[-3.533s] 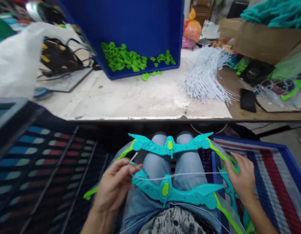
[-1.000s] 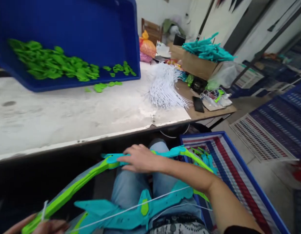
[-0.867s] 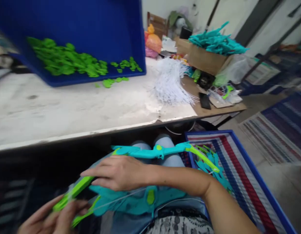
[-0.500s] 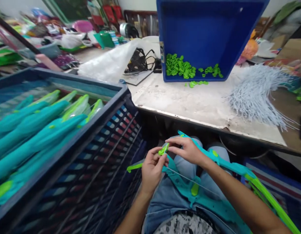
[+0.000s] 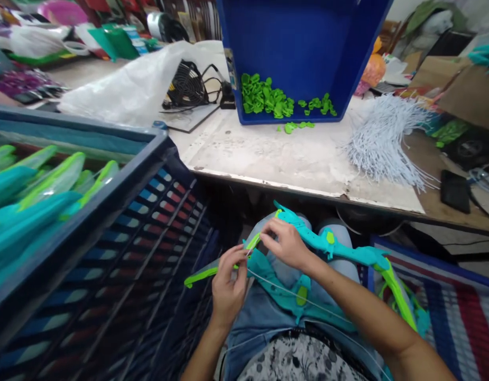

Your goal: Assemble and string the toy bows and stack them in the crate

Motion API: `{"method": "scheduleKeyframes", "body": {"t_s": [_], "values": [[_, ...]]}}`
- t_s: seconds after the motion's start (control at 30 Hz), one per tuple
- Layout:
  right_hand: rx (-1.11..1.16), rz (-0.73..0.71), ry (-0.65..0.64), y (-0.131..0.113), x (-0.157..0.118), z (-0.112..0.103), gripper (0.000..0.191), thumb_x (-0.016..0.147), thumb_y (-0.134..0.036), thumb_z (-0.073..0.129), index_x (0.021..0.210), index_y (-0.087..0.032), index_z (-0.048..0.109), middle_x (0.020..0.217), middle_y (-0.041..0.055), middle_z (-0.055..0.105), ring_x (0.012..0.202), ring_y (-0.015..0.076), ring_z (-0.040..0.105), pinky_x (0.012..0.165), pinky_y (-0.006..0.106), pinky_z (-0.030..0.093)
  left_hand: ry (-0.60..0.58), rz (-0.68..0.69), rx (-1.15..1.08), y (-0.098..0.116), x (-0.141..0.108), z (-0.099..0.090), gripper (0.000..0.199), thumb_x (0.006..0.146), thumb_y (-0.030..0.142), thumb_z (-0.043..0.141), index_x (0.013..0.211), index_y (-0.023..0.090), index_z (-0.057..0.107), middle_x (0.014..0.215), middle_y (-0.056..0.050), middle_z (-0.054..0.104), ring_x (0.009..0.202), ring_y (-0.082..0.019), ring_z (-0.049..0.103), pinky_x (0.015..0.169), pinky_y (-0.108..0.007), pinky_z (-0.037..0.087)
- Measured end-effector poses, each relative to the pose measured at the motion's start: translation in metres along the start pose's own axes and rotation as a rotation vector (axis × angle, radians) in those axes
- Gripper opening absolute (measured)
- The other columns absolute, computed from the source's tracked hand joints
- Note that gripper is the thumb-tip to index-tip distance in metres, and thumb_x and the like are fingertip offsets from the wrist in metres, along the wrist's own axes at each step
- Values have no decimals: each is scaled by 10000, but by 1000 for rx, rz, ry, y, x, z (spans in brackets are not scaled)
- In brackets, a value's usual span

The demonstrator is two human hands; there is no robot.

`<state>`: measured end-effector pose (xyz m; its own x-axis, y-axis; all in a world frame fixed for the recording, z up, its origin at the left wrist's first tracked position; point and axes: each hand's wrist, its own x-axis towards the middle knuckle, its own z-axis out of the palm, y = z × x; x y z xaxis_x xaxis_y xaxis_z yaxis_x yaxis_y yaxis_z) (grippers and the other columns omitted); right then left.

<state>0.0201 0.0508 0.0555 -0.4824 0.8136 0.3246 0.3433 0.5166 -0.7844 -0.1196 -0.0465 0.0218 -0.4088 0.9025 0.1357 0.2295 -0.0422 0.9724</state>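
Observation:
Two teal toy bows with lime-green limbs lie across my lap: a far bow (image 5: 307, 233) and a near bow (image 5: 278, 286). My left hand (image 5: 230, 283) is closed, its thumb and fingertips pinching a white string (image 5: 278, 287) close to the far bow's green limb end. My right hand (image 5: 286, 244) is closed with its fingertips on that same green limb (image 5: 252, 242), just right of the left hand. The string runs from the left fingers down to the right over the near bow. What exactly lies under the fingertips is partly hidden.
A blue crate (image 5: 9, 346) of teal and green bows stands at my left. On the table (image 5: 264, 159) are a tilted blue bin (image 5: 295, 53) with small green pieces, a bundle of white strings (image 5: 387, 140) and a black fan (image 5: 187, 83). A striped bag (image 5: 458, 301) lies right.
My view has turned right. The small green piece with string that was between my fingertips no longer shows apart; my hands are now at the far bow's green limb end.

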Motion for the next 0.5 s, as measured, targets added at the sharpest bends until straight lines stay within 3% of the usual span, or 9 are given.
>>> {"method": "scheduleKeyframes", "body": {"t_s": [0.1, 0.23, 0.3, 0.4, 0.5], "values": [[20, 42, 129, -5, -7, 9, 145, 853, -182, 511, 712, -197, 541, 738, 10, 575, 750, 152, 543, 731, 291, 451, -98, -157, -63, -2, 1, -1, 166, 687, 372, 719, 716, 209, 723, 883, -73, 711, 1043, -268, 588, 972, -399, 422], [-49, -206, 47, -21, -30, 30, 184, 895, -239, 491, 744, -196, 587, 902, 57, 626, 908, 179, 548, 833, 334, 462, -100, -614, -435, 5, 9, -6, 421, 608, 521, 759, 784, 141, 722, 829, -85, 715, 870, -256, 645, 780, -363, 518], [-98, -241, 16, -22, -41, 41, 190, 897, -235, 490, 748, -195, 601, 954, 71, 630, 960, 193, 537, 850, 349, 466, -91, -702, -475, 8, 12, -9, 429, 516, 443, 839, 777, 127, 713, 775, -66, 711, 793, -217, 652, 710, -296, 519], [-38, -190, 65, -18, -51, 49, 177, 896, -220, 499, 765, -191, 614, 954, 76, 620, 959, 191, 541, 856, 351, 479, -5, -632, -389, 12, 12, -10, 395, 462, 328, 877, 750, 130, 694, 748, -34, 706, 738, -156, 642, 685, -222, 498], [110, -100, 166, -14, -50, 52, 127, 879, -197, 535, 792, -195, 627, 900, 58, 606, 905, 179, 558, 829, 336, 490, 67, -405, -263, 15, 6, -8, 300, 630, 354, 793, 807, 148, 664, 781, -24, 703, 742, -139, 642, 708, -222, 497]]}}
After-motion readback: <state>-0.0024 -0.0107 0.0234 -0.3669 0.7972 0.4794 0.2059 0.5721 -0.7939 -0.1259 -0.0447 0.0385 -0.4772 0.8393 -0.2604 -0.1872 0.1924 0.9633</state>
